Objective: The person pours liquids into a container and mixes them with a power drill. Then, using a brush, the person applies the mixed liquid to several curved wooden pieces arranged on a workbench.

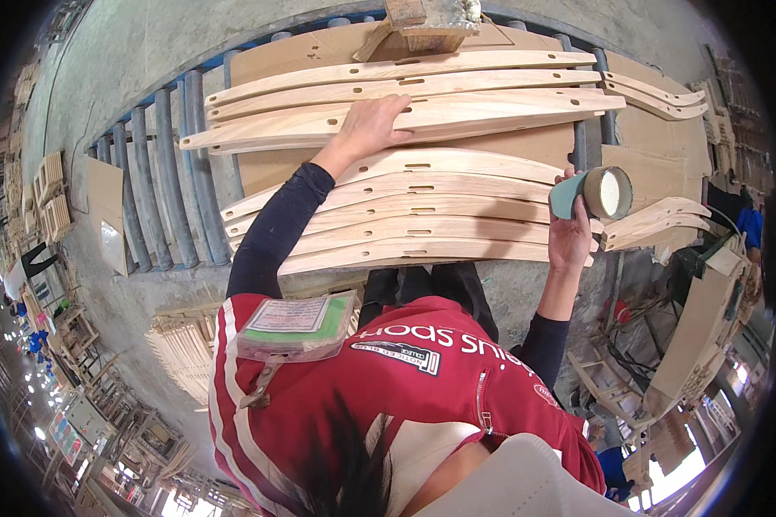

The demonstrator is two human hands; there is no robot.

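Observation:
My left hand (369, 127) grips the middle of a long, curved pale wooden slat (483, 115), in the rear group. Its thumb lies along the near face, and part of its fingers is hidden. Small oval slots are cut into the slats. Raised at the right, my right hand (571, 237) holds a round container (609, 193) with a teal side and pale contents or lining; I cannot tell which. The container is tilted above the right ends of the front group of slats (418, 207), which lie side by side.
Cardboard (276, 168) covers part of a roller conveyor (168, 164) under the slats. A wooden block (431, 26) stands at the far edge. Shorter curved wooden pieces (655, 222) lie at the right. Beyond them is a brown bench-like box (694, 332).

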